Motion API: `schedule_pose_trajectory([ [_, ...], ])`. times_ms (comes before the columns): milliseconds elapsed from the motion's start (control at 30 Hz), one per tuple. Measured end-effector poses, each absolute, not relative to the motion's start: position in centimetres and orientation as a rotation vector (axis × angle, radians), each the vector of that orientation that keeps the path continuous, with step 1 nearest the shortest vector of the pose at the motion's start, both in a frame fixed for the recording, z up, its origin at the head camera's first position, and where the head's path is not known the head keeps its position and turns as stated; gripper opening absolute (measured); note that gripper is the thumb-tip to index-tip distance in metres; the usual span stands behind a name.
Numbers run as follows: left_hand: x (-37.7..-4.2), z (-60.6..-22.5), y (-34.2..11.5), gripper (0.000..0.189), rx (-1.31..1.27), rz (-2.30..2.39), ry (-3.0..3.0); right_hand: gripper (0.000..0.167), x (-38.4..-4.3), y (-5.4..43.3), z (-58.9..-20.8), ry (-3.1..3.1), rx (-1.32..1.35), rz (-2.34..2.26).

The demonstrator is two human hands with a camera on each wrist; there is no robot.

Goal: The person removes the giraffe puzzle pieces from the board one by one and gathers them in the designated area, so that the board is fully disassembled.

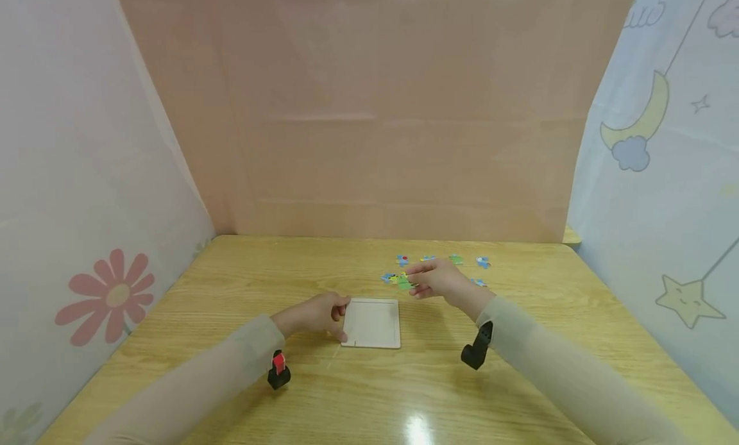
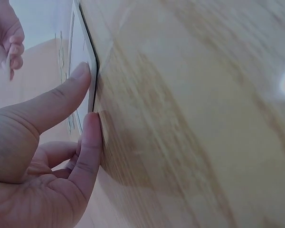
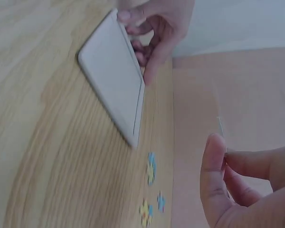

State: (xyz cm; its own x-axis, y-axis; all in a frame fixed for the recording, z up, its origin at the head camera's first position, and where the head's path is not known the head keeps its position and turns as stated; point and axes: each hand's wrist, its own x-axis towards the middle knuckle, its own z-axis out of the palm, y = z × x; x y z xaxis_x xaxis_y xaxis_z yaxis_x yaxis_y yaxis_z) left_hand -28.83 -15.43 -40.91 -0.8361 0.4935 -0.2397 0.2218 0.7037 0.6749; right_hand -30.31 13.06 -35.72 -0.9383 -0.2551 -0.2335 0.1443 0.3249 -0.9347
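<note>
A square white puzzle tray (image 1: pixel 371 323) with a raised rim lies on the table. At its left edge my left hand (image 1: pixel 314 315) holds it, the thumb (image 2: pixel 80 71) and a fingertip at the rim and the other fingers curled. My right hand (image 1: pixel 441 281), raised beyond the tray's far right corner, pinches a thin jigsaw piece (image 3: pixel 221 126) between thumb and fingers. That piece shows edge-on in the right wrist view, its face mostly hidden. Close by the right fingertips in the head view is a green and yellow patch of jigsaw piece (image 1: pixel 403 281).
Several loose jigsaw pieces lie toward the back right of the wooden table (image 1: pixel 260 265), among them a blue one with a red spot (image 1: pixel 402 260), a green one (image 1: pixel 456 260) and a blue-white one (image 1: pixel 483 261). A plain brown sheet (image 1: pixel 369 143) hangs behind; printed cloths flank both sides.
</note>
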Motion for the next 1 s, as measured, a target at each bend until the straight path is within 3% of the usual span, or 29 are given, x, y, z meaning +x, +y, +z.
schedule_pose_trajectory([
  [600,-28.9,-40.5,-15.2,0.089,0.539,0.906,2.503,0.045,-33.5,25.2,-36.0,2.389,0.051,-1.594],
  [1000,-28.7,-40.5,-15.2,0.091,0.565,0.947,2.484,0.039,-34.2,31.2,-37.9,2.438,0.182,-1.513],
])
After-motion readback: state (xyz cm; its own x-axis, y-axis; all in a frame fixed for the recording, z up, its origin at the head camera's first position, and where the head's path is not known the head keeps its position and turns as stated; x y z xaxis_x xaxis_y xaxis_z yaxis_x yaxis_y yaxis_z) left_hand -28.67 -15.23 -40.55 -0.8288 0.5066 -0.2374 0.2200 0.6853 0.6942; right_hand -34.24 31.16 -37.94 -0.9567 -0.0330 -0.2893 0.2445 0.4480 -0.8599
